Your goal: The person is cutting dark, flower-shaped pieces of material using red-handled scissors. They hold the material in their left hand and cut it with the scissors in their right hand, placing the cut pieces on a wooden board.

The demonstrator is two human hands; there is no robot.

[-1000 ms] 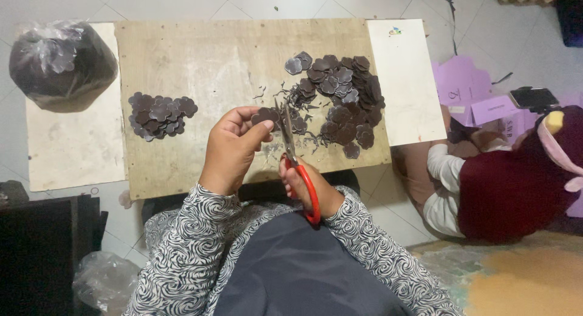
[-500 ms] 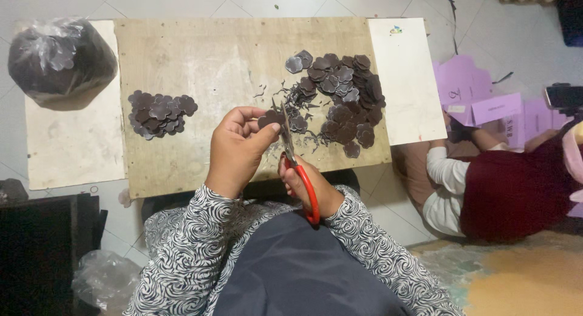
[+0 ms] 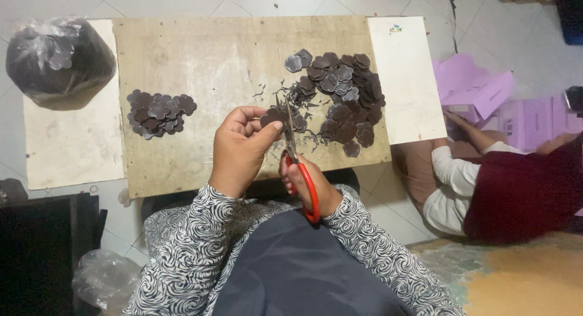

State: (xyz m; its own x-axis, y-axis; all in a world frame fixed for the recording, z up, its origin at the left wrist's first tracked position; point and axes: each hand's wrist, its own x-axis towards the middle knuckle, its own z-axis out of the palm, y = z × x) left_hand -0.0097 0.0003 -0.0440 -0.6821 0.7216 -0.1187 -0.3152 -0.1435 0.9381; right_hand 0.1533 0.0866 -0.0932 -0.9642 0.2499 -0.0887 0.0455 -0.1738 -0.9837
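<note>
Wooden board (image 3: 200, 67), dark flower cutouts (image 3: 159, 112) left, bigger heap (image 3: 343, 94) beside scissors (image 3: 297, 164).

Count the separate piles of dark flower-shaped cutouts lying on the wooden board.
2: a small pile on the board's left part, a larger pile on its right part. More cutouts may be hidden inside the dark bag.

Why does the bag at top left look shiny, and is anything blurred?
In the head view, soft overhead light glints off the crinkled plastic bag; the left hand, scissors and wooden board are sharp, shadows are faint, and the frame edges look slightly soft.
</note>
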